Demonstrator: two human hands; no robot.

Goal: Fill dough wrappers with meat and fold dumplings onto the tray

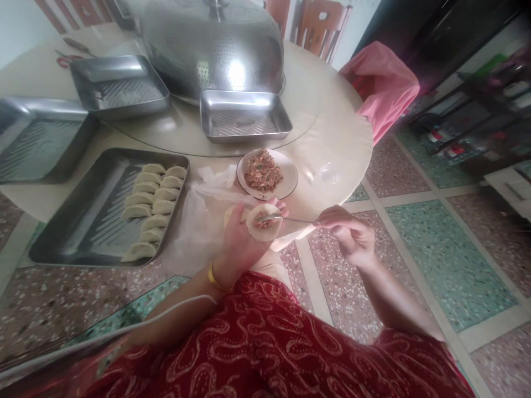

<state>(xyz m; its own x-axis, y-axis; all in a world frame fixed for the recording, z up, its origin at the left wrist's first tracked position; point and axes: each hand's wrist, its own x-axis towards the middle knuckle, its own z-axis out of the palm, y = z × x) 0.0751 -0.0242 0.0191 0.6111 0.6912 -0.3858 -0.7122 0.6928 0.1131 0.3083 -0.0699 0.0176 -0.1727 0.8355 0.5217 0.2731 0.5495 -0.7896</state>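
A round dumpling wrapper [270, 231] rests in my left hand [243, 237], whose fingers curl up around its far edge. A small heap of meat filling [261, 220] sits on the wrapper. My right hand [350, 232] pinches the handle of a metal spoon [296, 220], and the spoon's bowl lies on the filling. Just beyond my left hand, a white plate [290, 172] with a dark rim holds a mound of minced filling [263, 171]. To the left, two rows of folded dumplings [141, 198] lie in a metal tray [78, 221].
Crumpled plastic film [191, 226] lies between tray and plate. Metal pans [246, 119] and a large perforated steel dome [211, 50] stand on the glass turntable. A pink cloth [385, 83] hangs over a chair at right. A white cable [166, 312] crosses my left forearm.
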